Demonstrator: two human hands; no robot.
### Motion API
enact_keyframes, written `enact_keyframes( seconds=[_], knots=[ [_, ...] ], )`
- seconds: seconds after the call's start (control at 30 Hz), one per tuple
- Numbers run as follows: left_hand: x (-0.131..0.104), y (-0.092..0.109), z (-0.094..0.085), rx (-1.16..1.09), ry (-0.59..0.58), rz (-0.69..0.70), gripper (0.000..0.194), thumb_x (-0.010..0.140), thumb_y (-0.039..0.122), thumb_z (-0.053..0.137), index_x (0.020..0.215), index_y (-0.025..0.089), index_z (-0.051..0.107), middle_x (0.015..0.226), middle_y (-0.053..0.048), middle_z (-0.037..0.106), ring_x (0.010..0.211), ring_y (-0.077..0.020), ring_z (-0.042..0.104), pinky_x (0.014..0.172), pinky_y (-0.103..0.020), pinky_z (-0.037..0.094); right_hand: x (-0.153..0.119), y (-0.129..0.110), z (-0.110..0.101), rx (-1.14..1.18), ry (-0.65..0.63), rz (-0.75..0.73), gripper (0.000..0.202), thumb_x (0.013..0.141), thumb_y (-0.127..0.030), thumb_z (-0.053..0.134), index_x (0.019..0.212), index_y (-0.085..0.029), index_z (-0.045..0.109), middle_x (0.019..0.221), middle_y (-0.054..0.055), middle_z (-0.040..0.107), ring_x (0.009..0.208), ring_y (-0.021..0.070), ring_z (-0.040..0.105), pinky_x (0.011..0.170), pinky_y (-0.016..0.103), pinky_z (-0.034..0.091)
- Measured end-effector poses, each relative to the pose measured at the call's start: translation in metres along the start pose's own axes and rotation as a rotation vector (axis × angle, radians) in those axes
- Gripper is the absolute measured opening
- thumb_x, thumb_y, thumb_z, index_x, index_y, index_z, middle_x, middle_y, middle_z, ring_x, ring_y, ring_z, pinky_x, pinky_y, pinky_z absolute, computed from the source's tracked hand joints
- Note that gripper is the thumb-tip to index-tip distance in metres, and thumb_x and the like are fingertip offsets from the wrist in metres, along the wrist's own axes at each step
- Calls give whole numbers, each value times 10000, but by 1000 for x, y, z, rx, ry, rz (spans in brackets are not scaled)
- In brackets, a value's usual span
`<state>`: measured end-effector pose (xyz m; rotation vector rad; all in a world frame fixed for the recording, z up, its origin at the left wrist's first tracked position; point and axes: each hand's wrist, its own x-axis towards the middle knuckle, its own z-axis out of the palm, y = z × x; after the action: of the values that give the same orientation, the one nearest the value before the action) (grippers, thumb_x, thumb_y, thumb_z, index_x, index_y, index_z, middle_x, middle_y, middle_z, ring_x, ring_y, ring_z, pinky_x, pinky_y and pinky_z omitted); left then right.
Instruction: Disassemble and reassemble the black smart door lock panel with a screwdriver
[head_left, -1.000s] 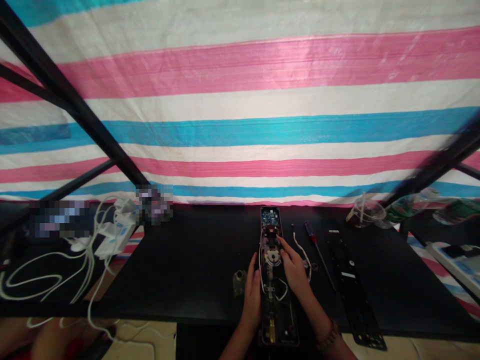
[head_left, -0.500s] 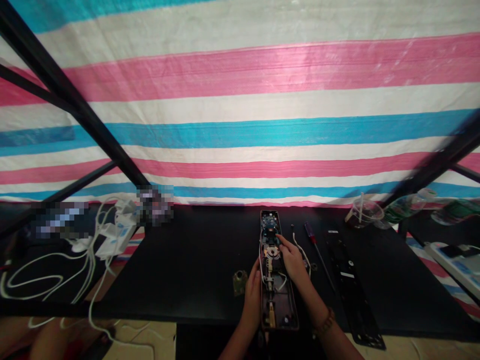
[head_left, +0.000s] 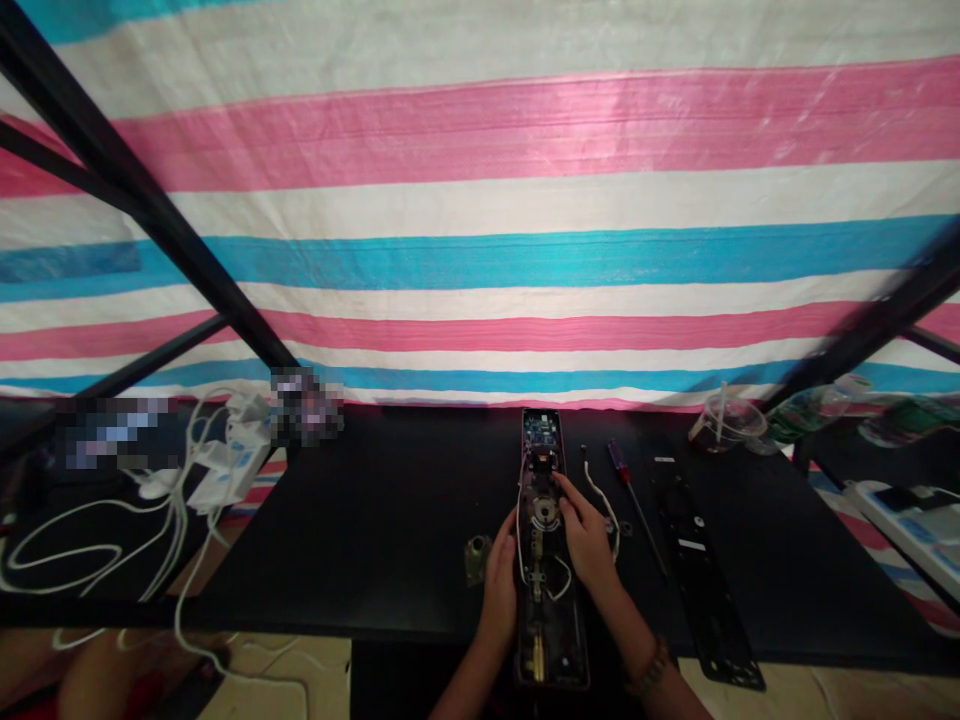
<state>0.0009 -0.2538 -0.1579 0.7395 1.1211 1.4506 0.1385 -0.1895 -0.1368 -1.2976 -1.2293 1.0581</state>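
A long, narrow smart lock housing (head_left: 550,615) lies open side up in front of me, its near end reaching over the table's front edge. Inside it are a circuit board (head_left: 541,432) at the far end, a round metal part, brass-coloured pieces and a white wire. My left hand (head_left: 498,592) grips its left side. Along the right side is my right hand (head_left: 587,535), thumb and index finger at the rim near the round part; its other fingers are partly hidden. A small metal plate with a hole (head_left: 476,560) lies beside my left hand.
Right of the housing lie a white cable (head_left: 598,488), a screwdriver (head_left: 636,508) and a long black cover plate (head_left: 701,575). A plastic cup (head_left: 726,428) stands at the back right. White cables and a power strip (head_left: 229,470) are at left; another strip (head_left: 907,540) is at right.
The housing's near end has come lower, towards me, and its tilt has changed. My right index finger has drawn back from the circuit board to the housing's right rim.
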Motion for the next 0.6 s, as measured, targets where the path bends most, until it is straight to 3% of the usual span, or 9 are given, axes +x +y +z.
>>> enact_keyframes(
  seconds=[0.33,0.6],
  knots=[
    [1,7,4,32,25,-32,621,799,607,681,1277,211,654,1353,-123,657,1278,-318,590,1099,-444,445,-5,7,-6,18,-63,-62,504,935,-504,551,1333,-213,658,1394,83,631,1333,288,556,1170,494,385],
    [0,8,4,24,29,-45,591,821,601,655,1267,214,645,1291,-118,687,1214,-307,626,1055,-435,473,-5,17,-9,24,-100,-87,481,958,-495,517,1326,-216,654,1393,87,634,1336,281,550,1181,490,363]
  ],
)
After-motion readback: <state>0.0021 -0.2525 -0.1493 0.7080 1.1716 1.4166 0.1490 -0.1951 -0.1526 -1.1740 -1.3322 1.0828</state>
